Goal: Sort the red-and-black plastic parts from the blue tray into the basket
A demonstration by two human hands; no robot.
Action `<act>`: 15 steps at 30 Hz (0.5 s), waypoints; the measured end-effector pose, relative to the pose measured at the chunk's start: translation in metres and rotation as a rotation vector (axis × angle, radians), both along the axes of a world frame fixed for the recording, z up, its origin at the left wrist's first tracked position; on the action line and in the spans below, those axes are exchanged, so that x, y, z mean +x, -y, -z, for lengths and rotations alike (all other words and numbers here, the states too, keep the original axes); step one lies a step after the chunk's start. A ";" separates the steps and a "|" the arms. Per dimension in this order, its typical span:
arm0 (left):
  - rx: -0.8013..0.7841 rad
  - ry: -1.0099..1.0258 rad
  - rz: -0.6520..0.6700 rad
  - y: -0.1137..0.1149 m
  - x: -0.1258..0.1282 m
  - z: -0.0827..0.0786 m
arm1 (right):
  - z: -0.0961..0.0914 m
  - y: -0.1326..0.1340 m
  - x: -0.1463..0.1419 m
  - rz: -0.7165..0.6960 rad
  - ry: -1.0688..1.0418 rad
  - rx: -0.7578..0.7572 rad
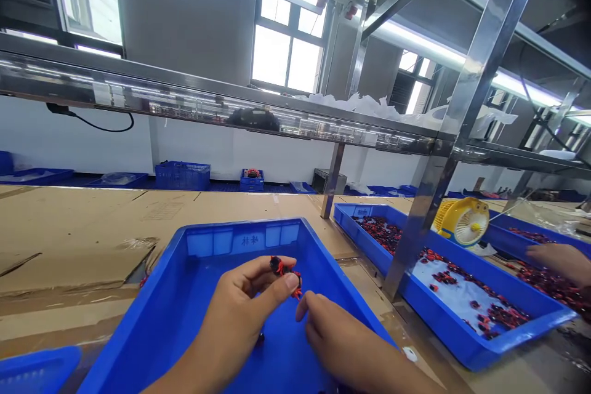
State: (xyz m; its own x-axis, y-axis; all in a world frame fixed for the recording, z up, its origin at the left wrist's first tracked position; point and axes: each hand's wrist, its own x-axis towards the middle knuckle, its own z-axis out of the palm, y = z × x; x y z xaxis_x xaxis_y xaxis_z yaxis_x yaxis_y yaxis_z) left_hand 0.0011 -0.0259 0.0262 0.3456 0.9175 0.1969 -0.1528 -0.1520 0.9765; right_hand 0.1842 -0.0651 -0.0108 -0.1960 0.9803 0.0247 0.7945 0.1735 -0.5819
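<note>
My left hand (252,298) pinches a small red and black plastic part (287,275) between thumb and fingers, above a large blue tray (203,243). Just to the right, my right hand (327,326) is closed, its thumb and forefinger pressed together close to the lower end of that part. Whatever those right fingertips may hold is hidden. Below my hands, a dark small piece (260,339) lies on the tray floor, partly covered by the left hand.
Another blue tray (498,351) with many red and black parts stands at right, beyond a metal post (418,228). A yellow fan (462,221) sits behind it. A co-worker's hand (561,261) is at far right. A metal shelf (207,98) spans above the cardboard-covered table (92,221).
</note>
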 end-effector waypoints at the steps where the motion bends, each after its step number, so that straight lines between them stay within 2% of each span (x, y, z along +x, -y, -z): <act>1: 0.001 -0.008 0.002 0.000 0.000 0.000 | 0.000 0.001 0.000 0.016 0.000 0.007; 5: 0.002 -0.030 0.010 0.001 0.000 0.001 | 0.001 0.001 0.003 0.050 -0.111 0.014; 9: -0.013 -0.065 -0.005 0.001 0.001 0.002 | 0.008 -0.013 0.007 0.058 -0.482 -0.127; 12: -0.012 -0.078 -0.006 -0.001 0.001 0.004 | 0.010 -0.026 0.005 0.016 -0.672 -0.255; 15: -0.013 -0.091 0.001 -0.004 0.001 0.006 | 0.000 -0.030 0.004 0.019 -0.842 -0.237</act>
State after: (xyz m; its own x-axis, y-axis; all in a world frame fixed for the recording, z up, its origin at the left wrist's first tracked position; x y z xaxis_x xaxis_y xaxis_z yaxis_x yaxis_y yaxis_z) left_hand 0.0024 -0.0222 0.0198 0.3628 0.9193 0.1525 -0.0633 -0.1389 0.9883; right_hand 0.1882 -0.0354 -0.0109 -0.1879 0.9809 -0.0512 0.0860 -0.0355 -0.9957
